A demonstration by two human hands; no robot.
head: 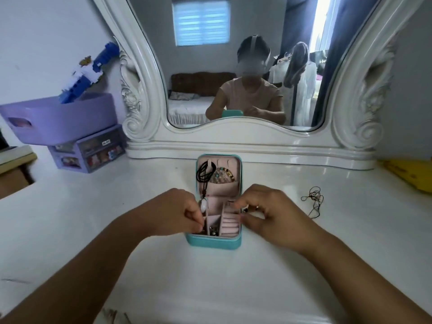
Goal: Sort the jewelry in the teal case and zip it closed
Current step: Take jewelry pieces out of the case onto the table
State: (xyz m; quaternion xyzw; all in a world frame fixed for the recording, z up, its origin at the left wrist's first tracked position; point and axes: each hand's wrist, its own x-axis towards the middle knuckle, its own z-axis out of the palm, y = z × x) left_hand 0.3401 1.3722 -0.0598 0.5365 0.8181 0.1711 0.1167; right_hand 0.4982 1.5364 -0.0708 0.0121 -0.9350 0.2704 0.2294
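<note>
Left grip (177,212) pinched something small over the case's left compartments. Right grip (264,212) pinched a small dark piece at its right rim. Teal case (216,243) lay open mid-bench, near the back edge, unzipped; loose cord (314,201) lay right, unsorted.

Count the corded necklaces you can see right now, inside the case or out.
2. A black cord necklace hangs in the teal case lid; a dark cord lies on the table right of the right hand. Hands may hide more.
</note>
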